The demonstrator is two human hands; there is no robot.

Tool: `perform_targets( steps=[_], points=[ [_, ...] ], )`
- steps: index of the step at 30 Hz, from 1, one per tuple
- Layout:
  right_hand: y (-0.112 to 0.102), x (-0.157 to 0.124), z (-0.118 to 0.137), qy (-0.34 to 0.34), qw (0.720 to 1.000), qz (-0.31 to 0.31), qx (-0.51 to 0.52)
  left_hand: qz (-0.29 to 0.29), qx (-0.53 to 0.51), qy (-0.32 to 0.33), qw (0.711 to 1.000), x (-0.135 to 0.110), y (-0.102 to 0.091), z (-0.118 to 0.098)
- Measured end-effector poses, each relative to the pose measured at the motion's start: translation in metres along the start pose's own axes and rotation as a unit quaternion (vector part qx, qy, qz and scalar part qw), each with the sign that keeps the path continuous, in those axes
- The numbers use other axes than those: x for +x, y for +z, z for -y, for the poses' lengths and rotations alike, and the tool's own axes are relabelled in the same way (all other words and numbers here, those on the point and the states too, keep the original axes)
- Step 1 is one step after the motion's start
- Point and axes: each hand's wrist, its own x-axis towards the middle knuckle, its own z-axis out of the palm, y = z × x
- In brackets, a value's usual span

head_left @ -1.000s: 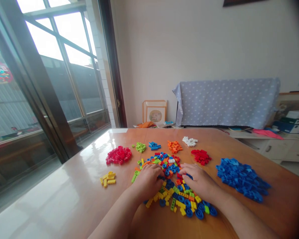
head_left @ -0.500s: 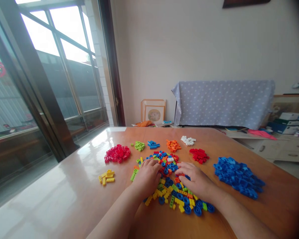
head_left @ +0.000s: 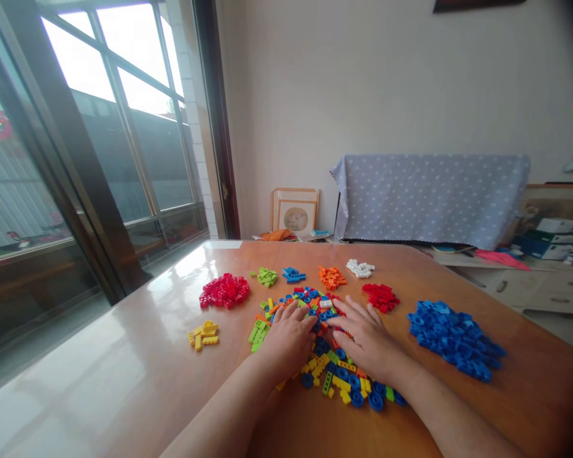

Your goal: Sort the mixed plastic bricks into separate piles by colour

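Note:
A mixed pile of toy building bricks [head_left: 346, 380] in yellow, blue, green, orange and red lies on the table in front of me. Over its left side rests my left hand [head_left: 290, 336], fingers bent a little and apart, fingertips among the bricks. My right hand [head_left: 367, 337] lies across the right side with its fingers spread. I see nothing gripped in either one. Both palms hide part of the pile. Just left of my left hand are several lime green bricks [head_left: 258, 334].
Sorted heaps ring the pile: yellow [head_left: 204, 334], crimson [head_left: 224, 291], lime green [head_left: 267, 277], light blue [head_left: 293, 275], orange [head_left: 332, 277], white [head_left: 360, 268], red [head_left: 381, 298] and a large blue heap [head_left: 453, 337]. All stand on a glossy wooden table [head_left: 138, 381].
My right hand has moved forward and slightly left over the pile, its fingers spreading wider. My left hand has shifted slightly right, exposing more green bricks at its left.

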Motion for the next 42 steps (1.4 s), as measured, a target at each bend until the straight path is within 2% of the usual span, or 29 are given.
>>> perform_targets(
  steps=[3, 6, 9, 12, 17, 24, 30, 34, 37, 42],
  points=[
    [0.002, 0.0, -0.001, 0.012, 1.0, 0.022, -0.01, 0.004, -0.001, -0.002, 1.0, 0.001, 0.001, 0.0],
    [0.0, -0.001, 0.002, -0.017, 0.999, 0.035, 0.003, 0.003, 0.001, 0.004, 1.0, 0.001, 0.001, 0.0],
    [-0.003, -0.002, 0.002, -0.028, 0.999, 0.002, 0.014, 0.0, 0.003, 0.011, 1.0, 0.001, 0.001, 0.001],
    [-0.004, -0.001, -0.005, -0.006, 0.999, -0.034, 0.016, 0.001, 0.004, 0.008, 1.0, 0.001, 0.001, 0.001],
    [-0.003, -0.001, -0.015, -0.002, 0.998, -0.051, 0.019, 0.008, -0.009, 0.017, 1.0, 0.0, -0.005, -0.004],
    [-0.004, -0.003, -0.017, -0.011, 0.999, 0.007, 0.031, 0.031, -0.037, 0.049, 0.998, -0.002, -0.008, -0.008],
    [-0.015, -0.003, -0.034, 0.026, 0.995, -0.072, 0.058, 0.013, -0.011, 0.023, 1.0, 0.0, -0.004, -0.001],
    [-0.024, -0.01, -0.04, 0.049, 0.995, -0.028, 0.083, 0.007, -0.011, 0.015, 1.0, 0.0, -0.008, -0.004],
    [-0.022, -0.012, -0.04, 0.045, 0.995, 0.009, 0.088, 0.012, -0.031, 0.023, 0.999, -0.001, -0.011, -0.007],
    [-0.012, -0.004, -0.03, 0.054, 0.996, 0.006, 0.071, 0.046, -0.049, 0.042, 0.997, -0.002, -0.007, -0.007]
  ],
)
